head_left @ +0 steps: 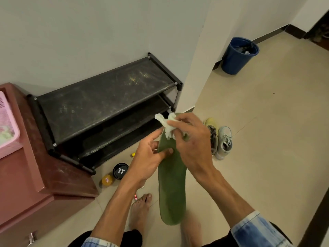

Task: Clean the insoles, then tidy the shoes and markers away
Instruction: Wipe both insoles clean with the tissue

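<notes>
A long green insole (pixel 172 189) hangs in the air in front of me, toe end up. My left hand (pixel 148 157) grips it near the upper part, thumb pressed on its face. My right hand (pixel 191 145) pinches a crumpled white tissue (pixel 167 126) against the insole's toe end. A pair of pale grey sneakers (pixel 220 139) with a yellowish toe stands on the floor just right of my hands. A yellow marker end (pixel 133 154) and a red-and-white marker (pixel 135 196) lie on the floor, mostly hidden by my left arm.
An empty black shoe rack (pixel 106 97) stands against the wall. A black tin (pixel 120 171) and a yellow-capped jar (pixel 107 180) sit in front of it. A maroon cabinet (pixel 44 175) with a pink basket (pixel 7 125) is left. A blue bin (pixel 238 55) stands far right.
</notes>
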